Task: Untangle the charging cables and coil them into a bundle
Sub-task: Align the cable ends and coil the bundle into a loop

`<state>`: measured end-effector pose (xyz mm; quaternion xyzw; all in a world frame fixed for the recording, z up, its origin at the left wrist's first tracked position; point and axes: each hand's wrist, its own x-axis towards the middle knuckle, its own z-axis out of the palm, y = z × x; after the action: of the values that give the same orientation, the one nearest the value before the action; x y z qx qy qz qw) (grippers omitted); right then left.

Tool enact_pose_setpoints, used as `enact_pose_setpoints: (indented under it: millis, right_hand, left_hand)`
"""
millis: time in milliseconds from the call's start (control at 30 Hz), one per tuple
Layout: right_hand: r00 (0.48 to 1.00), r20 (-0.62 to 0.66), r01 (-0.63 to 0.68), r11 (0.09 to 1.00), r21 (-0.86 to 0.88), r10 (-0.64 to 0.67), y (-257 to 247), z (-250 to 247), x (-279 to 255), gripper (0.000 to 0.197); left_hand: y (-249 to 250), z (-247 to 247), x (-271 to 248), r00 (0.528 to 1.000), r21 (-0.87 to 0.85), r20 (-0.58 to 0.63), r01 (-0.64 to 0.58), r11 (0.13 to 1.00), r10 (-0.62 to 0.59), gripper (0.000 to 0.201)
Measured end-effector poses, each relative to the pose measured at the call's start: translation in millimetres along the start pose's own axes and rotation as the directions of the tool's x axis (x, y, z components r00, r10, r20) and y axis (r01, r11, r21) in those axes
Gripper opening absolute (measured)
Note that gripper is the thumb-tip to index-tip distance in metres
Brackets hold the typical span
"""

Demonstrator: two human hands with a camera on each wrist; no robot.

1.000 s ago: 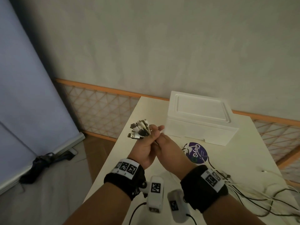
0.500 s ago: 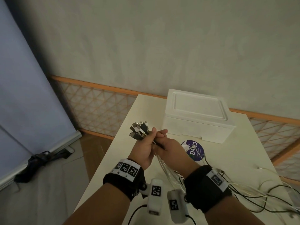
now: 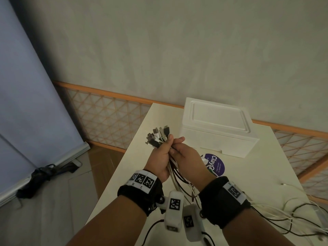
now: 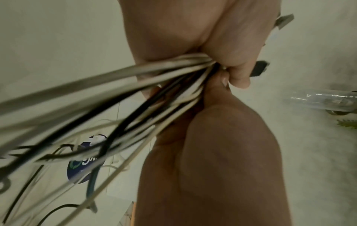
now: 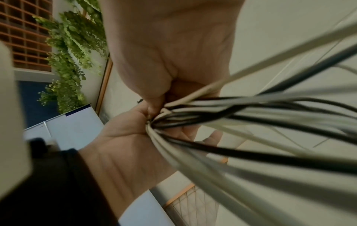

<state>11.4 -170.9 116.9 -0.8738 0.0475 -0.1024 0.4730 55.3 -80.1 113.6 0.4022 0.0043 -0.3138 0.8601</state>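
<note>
Many charging cables (image 3: pixel 174 172), white and black, are held gathered in a bunch above the near left part of the table (image 3: pixel 262 174), their plugs (image 3: pixel 157 137) fanned out above the fist and pointing toward the far left corner. The left hand (image 3: pixel 160 157) is seen with fingers curled tight round the bunch just below the plugs; in the left wrist view its fingertips (image 4: pixel 238 76) are pressed against the cords. The right hand (image 3: pixel 186 158) is held touching the left, its fingers wrapped round the same cords just beneath, as the right wrist view shows. From there the cords are trailed down between the wrists and out to the near right edge, where loose loops (image 3: pixel 292 217) are left lying on the surface.

Judged from this, the ends have been aligned and the lengths remain to be combed and coiled. The step would be done well if the plugs were kept clamped level by the left hand while the right was slid down the cords with a looser hold, so that crossings were pushed toward the free ends and not drawn into knots. A white foam box (image 3: pixel 218 126) at the far edge and a round purple sticker (image 3: pixel 215 164) beside the hands are left untouched.
</note>
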Motion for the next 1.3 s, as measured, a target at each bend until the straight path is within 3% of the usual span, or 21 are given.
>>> enact_pose_setpoints:
  millis: [133, 233, 333, 400, 500, 600, 667, 767, 867, 1000, 1100, 1200, 1300]
  right_hand:
    - [1.0, 0.014, -0.018, 0.999, 0.049, 0.017, -4.1, 0.1, -0.2, 0.018]
    - [0.998, 0.059, -0.025, 0.996, 0.08, 0.02, -0.8, 3.6, -1.5, 0.019]
    - [0.995, 0.103, -0.012, 0.998, -0.067, 0.019, 1.2, 3.7, -2.2, 0.012]
    - [0.991, 0.133, 0.022, 0.984, -0.179, 0.002, 0.0, 1.8, -0.3, 0.013]
    - [0.991, 0.133, 0.028, 0.982, -0.185, -0.004, 2.7, -0.3, 1.3, 0.016]
    - [0.99, 0.142, -0.014, 0.996, -0.086, 0.026, 6.5, -3.3, 1.0, 0.014]
    - [0.982, 0.17, -0.093, 0.993, 0.075, 0.08, 5.6, -4.0, -0.2, 0.019]
    - [0.955, 0.241, -0.259, 0.878, 0.403, 0.171, 1.9, -0.3, -3.8, 0.026]
    - [0.944, 0.282, -0.3, 0.809, 0.506, 0.173, 0.9, 2.5, -6.5, 0.038]
    - [0.918, 0.368, -0.295, 0.878, 0.378, 0.15, 9.1, -3.7, -7.3, 0.026]
    - [0.921, 0.368, -0.223, 0.947, 0.231, 0.127, 15.5, -11.4, -4.2, 0.019]
    - [0.955, 0.27, -0.109, 0.991, -0.079, 0.127, 20.6, -10.7, -8.7, 0.021]
    - [0.985, 0.157, -0.026, 0.967, -0.253, 0.067, 24.9, 1.8, -22.5, 0.029]
  left_hand:
    - [1.7, 1.3, 0.7, 0.997, 0.034, -0.054, -0.047, 0.998, 0.049, 0.036]
    - [3.9, -0.5, 6.2, 0.993, -0.039, -0.101, -0.073, 0.997, 0.069, 0.037]
    - [2.2, -3.9, 8.2, 0.992, -0.07, -0.119, -0.04, 0.997, 0.032, 0.03]
    - [3.0, -7.1, 7.9, 0.996, -0.017, -0.088, -0.034, 0.999, 0.032, 0.035]
    - [11.5, -13.8, 7.5, 1.0, 0.118, 0.017, -0.007, 0.993, 0.005, 0.032]
    - [18.7, -17.4, 4.9, 0.992, 0.195, 0.125, 0.0, 0.981, -0.025, 0.027]
    - [16.3, -15.1, 1.6, 0.991, 0.205, 0.128, 0.011, 0.979, -0.038, 0.037]
    - [11.6, -8.4, -2.0, 0.997, 0.181, 0.065, 0.025, 0.983, -0.037, 0.046]
    - [10.4, -7.2, -1.4, 1.0, 0.23, 0.021, -0.008, 0.973, 0.003, 0.051]
    - [7.4, -13.5, 7.5, 0.995, 0.251, -0.077, -0.039, 0.967, 0.061, 0.04]
    - [5.7, -13.8, 12.4, 0.989, 0.095, -0.12, -0.071, 0.993, 0.082, 0.034]
    - [13.8, -15.1, 18.1, 0.975, -0.175, -0.203, -0.129, 0.976, 0.092, 0.034]
    - [18.6, -16.9, 23.5, 0.979, -0.297, -0.196, -0.119, 0.948, 0.061, 0.039]
